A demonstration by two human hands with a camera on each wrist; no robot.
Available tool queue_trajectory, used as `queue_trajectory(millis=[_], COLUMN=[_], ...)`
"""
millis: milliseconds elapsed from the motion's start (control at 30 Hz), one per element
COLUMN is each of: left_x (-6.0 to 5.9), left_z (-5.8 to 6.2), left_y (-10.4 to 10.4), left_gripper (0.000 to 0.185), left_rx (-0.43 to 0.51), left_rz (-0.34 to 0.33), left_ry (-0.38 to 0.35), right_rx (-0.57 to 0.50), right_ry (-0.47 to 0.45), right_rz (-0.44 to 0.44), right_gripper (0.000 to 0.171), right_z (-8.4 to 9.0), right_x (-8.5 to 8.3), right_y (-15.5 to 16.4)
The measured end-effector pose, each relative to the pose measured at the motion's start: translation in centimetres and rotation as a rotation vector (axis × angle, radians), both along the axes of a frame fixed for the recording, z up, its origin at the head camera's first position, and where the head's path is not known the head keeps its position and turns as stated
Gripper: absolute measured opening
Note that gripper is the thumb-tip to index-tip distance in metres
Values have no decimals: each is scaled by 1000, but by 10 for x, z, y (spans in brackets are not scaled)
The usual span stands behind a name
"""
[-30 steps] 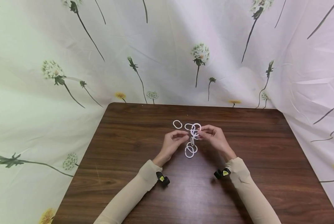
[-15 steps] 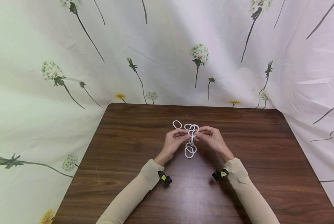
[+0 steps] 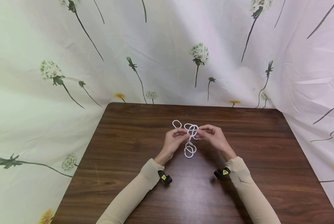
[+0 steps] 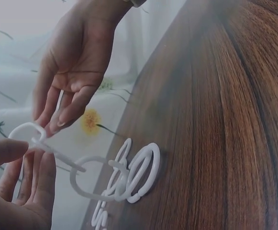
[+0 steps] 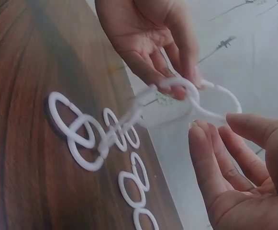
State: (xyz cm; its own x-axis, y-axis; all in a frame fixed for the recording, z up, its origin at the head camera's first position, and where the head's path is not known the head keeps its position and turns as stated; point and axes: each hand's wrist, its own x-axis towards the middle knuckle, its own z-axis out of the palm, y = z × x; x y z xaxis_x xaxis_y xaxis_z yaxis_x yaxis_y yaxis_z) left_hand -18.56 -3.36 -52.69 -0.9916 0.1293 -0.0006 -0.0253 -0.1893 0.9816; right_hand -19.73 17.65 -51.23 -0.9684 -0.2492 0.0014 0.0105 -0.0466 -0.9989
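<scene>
From the head view, shows a lone white ring (image 3: 176, 120) on the counter (image 3: 113, 149), just beyond the left fingers (image 4: 44, 182), and flower-printed cloth (image 3: 164, 46) well beyond both hands' fingers. From the right wrist view, shows a row of three rings (image 5: 121, 187) below the left fingers, with the lowest cut off by the frame edge; cannot say whether to count the lone white ring among them. From the left wrist view, shows more clearly a chain (image 4: 72, 182) slanting from between the fingers toward the counter, blurred midway in the right wrist view.

Counts two linked rings at the fingers, two overlapping rings (image 5: 73, 151) at the chain's end, nearer the body than the fingers, and two beige sleeves (image 3: 127, 196) behind the fingers; cannot count the blurred links between.

Pinches the left-held ring (image 5: 194, 95) between left thumb and fingertips, almost meeting. Pinches the right-held ring (image 5: 232, 96) with thumb and right fingers (image 5: 205, 158), likewise nearly together. Lies, as a linked pair, directly between both hands' fingertips.
</scene>
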Motion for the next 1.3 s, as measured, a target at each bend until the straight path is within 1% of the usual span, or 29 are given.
queue_trajectory(millis=[100, 167, 267, 333, 433, 500, 600, 700, 800, 1000, 1100, 1233, 1300], left_x=[-1, -2, -2, -3, -3, -3, -3, -2, -2, -1, -1, -1, -1], left_z=[-1, -2, -3, -3, -2, -2, -2, -2, -3, -5, -5, -5, -5], left_y=[-1, -1, -2, -3, -4, -5, -6, -6, -7, -7, -7, -7, -8], left_gripper=[27, 29, 29, 27, 27, 30, 33, 33, 29, 28, 30, 32, 32], left_rx=[-7, -11, -9, -12, -9, -13, -21, -29, -28, -34, -45, -59, -62], left_rz=[4, 5, 8, 13, 17, 15, 15, 20, 25, 28, 29, 21, 9], left_ry=[8, 14, 19, 21, 22, 24, 24, 23, 22, 21, 12, 8, 4], right_rx=[-27, -47, -55, -41, 25, 86, 167, 221, 240, 242, 342, 511, 551], right_ry=[-3, 2, 20, 33, 39, 41, 46, 55, 62, 38, 53, 122, 144], right_rz=[-17, -32, -53, -70, -98, -119, -141, -152, -148, -139, -140, -130, -112], right_gripper=[29, 28, 32, 37, 39, 36, 34, 32, 30, 31, 29, 29, 32], right_z=[4, 6, 9, 9, 8, 6, 1, -6, -13, -23, -27, -29, -30], right_x=[-3, -6, -12, -16, -21, -23, -26, -29, -33, -38, -38, -39, -40], right_y=[10, 17, 28, 34, 40, 42, 44, 46, 46, 47, 48, 49, 49])
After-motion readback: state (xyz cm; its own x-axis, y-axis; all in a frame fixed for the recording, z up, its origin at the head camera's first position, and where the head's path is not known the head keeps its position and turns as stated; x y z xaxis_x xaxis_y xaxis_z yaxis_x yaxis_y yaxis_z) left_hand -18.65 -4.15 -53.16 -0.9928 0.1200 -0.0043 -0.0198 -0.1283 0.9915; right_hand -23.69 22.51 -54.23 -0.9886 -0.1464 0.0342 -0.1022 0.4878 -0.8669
